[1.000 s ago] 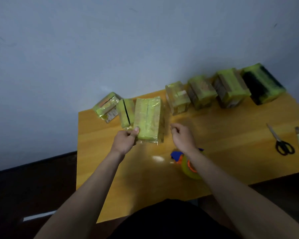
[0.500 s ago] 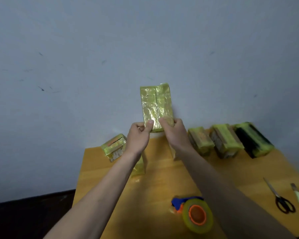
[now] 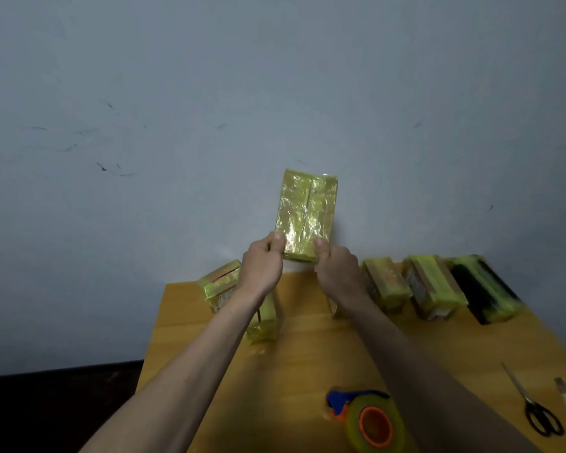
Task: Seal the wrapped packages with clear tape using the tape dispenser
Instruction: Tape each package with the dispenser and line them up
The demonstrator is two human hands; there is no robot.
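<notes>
Both hands point(image 3: 303, 269) grip yellow pkg point(image 3: 306, 214) above table point(image 3: 301, 361).

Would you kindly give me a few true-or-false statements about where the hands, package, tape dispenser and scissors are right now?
1. Both hands, left hand and right hand, hold the yellow wrapped package up in front of the wall. True.
2. The tape dispenser is in the right hand. False: it lies on the table.
3. The scissors lie on the table's right side. True.
4. The held package rests flat on the table. False: it is raised, upright.
</notes>
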